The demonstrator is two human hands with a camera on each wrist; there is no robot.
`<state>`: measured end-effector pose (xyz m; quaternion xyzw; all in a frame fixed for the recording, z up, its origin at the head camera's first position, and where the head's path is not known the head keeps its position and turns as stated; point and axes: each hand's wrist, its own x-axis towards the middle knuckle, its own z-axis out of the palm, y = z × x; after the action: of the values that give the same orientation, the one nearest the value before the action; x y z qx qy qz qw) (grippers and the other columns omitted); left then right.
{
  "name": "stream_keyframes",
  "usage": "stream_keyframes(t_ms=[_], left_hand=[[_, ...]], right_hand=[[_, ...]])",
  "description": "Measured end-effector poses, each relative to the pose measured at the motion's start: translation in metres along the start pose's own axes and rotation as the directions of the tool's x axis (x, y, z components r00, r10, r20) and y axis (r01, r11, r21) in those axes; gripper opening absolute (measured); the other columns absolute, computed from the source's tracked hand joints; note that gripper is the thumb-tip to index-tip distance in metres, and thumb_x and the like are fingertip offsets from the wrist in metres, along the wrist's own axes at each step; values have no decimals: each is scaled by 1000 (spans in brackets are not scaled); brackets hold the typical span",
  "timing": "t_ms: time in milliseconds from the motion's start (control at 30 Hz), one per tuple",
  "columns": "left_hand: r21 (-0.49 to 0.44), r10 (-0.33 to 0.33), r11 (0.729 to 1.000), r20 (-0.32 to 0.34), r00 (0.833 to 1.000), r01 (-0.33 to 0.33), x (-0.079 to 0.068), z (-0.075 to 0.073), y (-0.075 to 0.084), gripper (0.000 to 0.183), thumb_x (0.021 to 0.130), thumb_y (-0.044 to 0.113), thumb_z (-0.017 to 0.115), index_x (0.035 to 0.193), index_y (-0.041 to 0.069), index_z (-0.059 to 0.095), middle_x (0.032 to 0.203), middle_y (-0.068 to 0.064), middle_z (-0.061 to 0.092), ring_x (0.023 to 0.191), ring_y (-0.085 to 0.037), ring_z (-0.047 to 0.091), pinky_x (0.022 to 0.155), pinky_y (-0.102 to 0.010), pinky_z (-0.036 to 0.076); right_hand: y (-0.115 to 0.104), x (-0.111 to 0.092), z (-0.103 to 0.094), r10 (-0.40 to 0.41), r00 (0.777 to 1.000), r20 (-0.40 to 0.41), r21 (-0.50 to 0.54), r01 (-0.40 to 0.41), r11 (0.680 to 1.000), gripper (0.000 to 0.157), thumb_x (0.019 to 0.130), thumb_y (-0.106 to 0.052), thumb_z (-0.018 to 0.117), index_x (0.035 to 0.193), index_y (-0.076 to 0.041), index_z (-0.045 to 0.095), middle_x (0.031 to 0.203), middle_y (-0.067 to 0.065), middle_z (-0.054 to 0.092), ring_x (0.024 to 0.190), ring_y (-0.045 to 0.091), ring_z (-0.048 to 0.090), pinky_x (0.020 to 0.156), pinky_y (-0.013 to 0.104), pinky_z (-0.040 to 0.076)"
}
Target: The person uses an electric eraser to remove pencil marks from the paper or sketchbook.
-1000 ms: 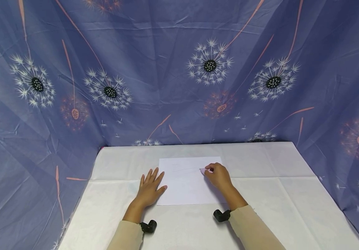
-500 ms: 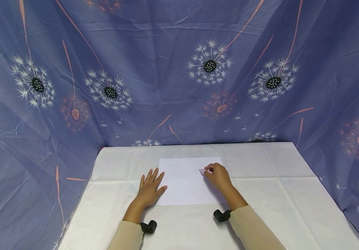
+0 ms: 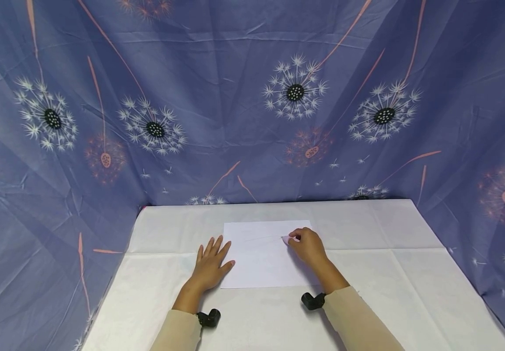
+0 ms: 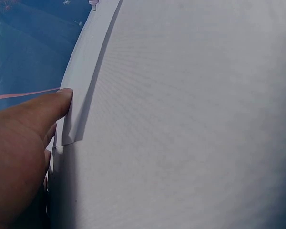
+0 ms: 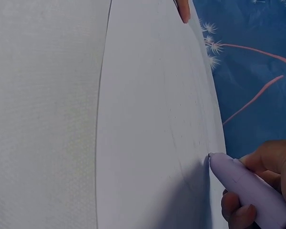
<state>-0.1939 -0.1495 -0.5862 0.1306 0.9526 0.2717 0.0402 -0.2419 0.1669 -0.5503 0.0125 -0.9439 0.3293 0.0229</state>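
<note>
A sheet of white paper (image 3: 261,268) lies on the white-covered table, with faint thin lines across its upper half. My left hand (image 3: 209,267) rests with spread fingers at its left edge; in the left wrist view the thumb (image 4: 52,105) lies on the paper's corner. Over the upper right part, my right hand (image 3: 307,245) grips a chunky lavender tool (image 5: 245,188) between thumb and fingers. Its rounded front end carries a tiny dark tip, right at the paper and near the end of a thin line. The tool's rear is hidden in the hand.
The white table cover (image 3: 366,273) has fold creases. A blue dandelion-print curtain (image 3: 234,122) hangs behind the table and along both sides. Black wrist cameras sit at both sleeves, low over the table's near part.
The lavender tool's tip has shifted slightly left, then back right along the thin line, the right forearm moving a little with it. My left hand has stayed in place on the paper.
</note>
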Motion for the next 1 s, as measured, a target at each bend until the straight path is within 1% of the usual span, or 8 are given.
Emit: stream_keyframes(t_ms=[200,433,733,1000], left_hand=[[1,-2,1000,3,1000,2,0,-1,1,63,102,42,55,157,15,39,170,-15,19,158,-41,8,124,-65,-2],[1,16,1000,-17,1000,-16,-1,-1,1,62,101,40,56,155,11,42,168,-19,23,157,-45,12,123,-68,1],[11,-1,1000,5,1000,1,0,-1,1,63,102,43,55,157,15,39,169,-15,20,158,-41,8,125,-66,-1],[0,1,1000,-8,1000,-1,0,0,1,62,102,42,55,156,14,41,169,-15,21,158,-41,9,124,-66,-1]], right_hand=[[0,2,0,-8,1000,2,-2,8,1000,17,89,-21,71,99,-10,79,99,11,72,93,26,67,87,45,53],[0,5,-2,10,1000,20,-15,-10,1000,17,90,-22,71,101,-10,79,101,12,72,95,27,67,86,45,53],[-2,4,-3,21,999,38,0,-21,1000,18,91,-20,70,103,-10,79,105,13,72,101,29,68,89,47,54],[-4,5,-1,-6,1000,16,-9,7,1000,17,90,-20,72,100,-9,79,97,10,71,94,27,68,86,45,53]])
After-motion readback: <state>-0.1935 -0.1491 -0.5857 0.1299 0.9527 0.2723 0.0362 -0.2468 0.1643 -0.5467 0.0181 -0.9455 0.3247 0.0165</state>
